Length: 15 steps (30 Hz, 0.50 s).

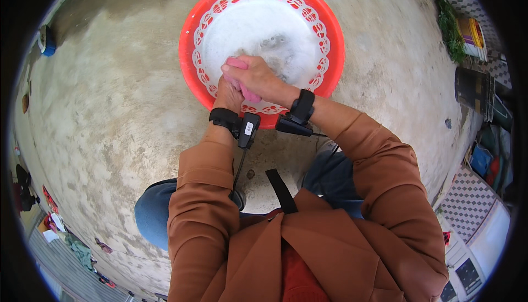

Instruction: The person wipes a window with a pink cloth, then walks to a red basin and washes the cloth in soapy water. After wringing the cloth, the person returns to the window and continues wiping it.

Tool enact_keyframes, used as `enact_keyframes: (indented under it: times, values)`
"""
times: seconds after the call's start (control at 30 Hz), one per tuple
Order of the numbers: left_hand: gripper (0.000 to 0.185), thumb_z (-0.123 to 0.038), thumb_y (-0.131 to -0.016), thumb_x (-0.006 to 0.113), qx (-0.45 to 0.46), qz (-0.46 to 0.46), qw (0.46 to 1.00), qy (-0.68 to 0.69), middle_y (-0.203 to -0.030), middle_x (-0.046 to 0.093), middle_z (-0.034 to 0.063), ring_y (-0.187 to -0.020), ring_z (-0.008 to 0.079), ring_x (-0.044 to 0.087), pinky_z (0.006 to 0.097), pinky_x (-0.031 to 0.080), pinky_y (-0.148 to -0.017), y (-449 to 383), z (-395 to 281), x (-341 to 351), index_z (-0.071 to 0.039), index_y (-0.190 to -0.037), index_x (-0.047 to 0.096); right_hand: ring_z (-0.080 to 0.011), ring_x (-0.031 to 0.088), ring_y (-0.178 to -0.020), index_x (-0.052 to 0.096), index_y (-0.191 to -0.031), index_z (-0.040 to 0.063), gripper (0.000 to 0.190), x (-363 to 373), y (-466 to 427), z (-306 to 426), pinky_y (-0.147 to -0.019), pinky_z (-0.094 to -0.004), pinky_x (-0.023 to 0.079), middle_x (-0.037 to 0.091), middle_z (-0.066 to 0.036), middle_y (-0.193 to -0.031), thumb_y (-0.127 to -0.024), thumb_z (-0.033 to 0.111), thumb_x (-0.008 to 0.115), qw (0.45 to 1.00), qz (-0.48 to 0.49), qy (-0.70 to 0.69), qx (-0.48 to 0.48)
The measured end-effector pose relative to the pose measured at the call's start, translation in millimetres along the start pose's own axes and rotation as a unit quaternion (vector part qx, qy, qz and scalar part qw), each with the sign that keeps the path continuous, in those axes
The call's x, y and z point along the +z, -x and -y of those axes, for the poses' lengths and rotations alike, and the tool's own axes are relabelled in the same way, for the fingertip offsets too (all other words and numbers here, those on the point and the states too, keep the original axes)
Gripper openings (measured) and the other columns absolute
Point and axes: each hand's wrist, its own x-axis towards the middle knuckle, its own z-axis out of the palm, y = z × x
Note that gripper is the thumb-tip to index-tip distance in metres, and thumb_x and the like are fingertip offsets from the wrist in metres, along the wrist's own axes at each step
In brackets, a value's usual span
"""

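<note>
A wad of pink cloth [250, 94] is squeezed between my two hands, above the near left part of a red plastic basin [337, 54]. My right hand [260, 75] grips it from the upper right, thumb pointing left. On the lower left, my left hand [229, 95] is closed around the cloth too, its fingers mostly hidden behind the bundle and the other hand. White suds [239, 25] cover most of the water in the basin, with a greyish patch of thinner foam right of my hands. A pale scalloped pattern rings the inner wall.
The basin stands on a stained concrete floor [123, 95]. A blue brush-like object [47, 41] lies far left. At the right are green plants [449, 29], a white and yellow bucket [474, 40] and a dark container [474, 91]. Black devices [248, 128] with cables are strapped to both wrists.
</note>
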Motion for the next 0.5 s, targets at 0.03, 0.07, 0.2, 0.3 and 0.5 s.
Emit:
enact_keyframes:
  times: [0.03,0.07,0.2,0.3,0.5]
  values:
    - [0.043,-0.039,-0.091,0.046,0.024,-0.005,0.999,-0.022,-0.106,0.057,0.0137,-0.100,0.0240,0.056,0.0381,0.050,-0.083,0.6,-1.2,3.2,-0.004,-0.115,0.049,-0.0190,0.060,-0.064,0.063,-0.080,0.000,0.028,-2.1,-0.7,0.6,-0.061,-0.0344,0.047,0.061,-0.011,-0.065,-0.080,0.028,0.064,0.994,-0.027,0.094,-0.057]
    - [0.041,-0.036,-0.091,0.047,0.048,-0.009,0.998,-0.045,-0.105,0.057,0.0134,-0.098,0.0235,0.057,0.0371,0.051,-0.082,2.1,-1.7,8.0,-0.003,-0.115,0.050,-0.0208,0.061,-0.065,0.063,-0.080,0.000,0.028,-5.1,-3.5,-1.9,-0.062,-0.0352,0.048,0.061,-0.012,-0.065,-0.080,0.028,0.064,0.975,-0.042,0.184,-0.116]
    - [0.035,-0.028,-0.092,0.045,0.094,-0.081,0.989,-0.085,-0.104,0.058,0.0131,-0.090,0.0227,0.060,0.0337,0.052,-0.075,-5.6,-0.6,41.0,-0.001,-0.113,0.051,-0.0335,0.059,-0.065,0.060,-0.087,0.002,0.028,-58.8,-34.0,-25.4,-0.060,-0.0365,0.047,0.060,-0.021,-0.075,-0.084,0.030,0.058,0.864,-0.081,0.451,-0.209]
    - [0.036,-0.029,-0.094,0.042,0.109,-0.057,0.983,-0.134,-0.106,0.057,0.0132,-0.094,0.0237,0.058,0.0358,0.050,-0.078,-8.0,-3.0,45.6,-0.002,-0.116,0.049,-0.0279,0.062,-0.068,0.061,-0.095,0.004,0.035,-97.6,-55.1,-43.8,-0.064,-0.0352,0.049,0.063,-0.015,-0.079,-0.082,0.037,0.061,0.954,-0.111,0.260,-0.100]
    - [0.050,-0.040,-0.095,0.035,0.007,-0.051,0.990,-0.129,-0.131,0.040,0.0154,-0.118,0.0314,0.044,0.0507,0.040,-0.093,-13.0,-20.7,5.8,-0.007,-0.132,0.028,-0.0226,0.062,-0.090,0.056,-0.109,0.000,0.056,-152.1,-62.5,-50.8,-0.081,-0.0320,0.049,0.061,-0.016,-0.106,-0.075,0.044,0.068,0.978,-0.146,0.121,0.084]
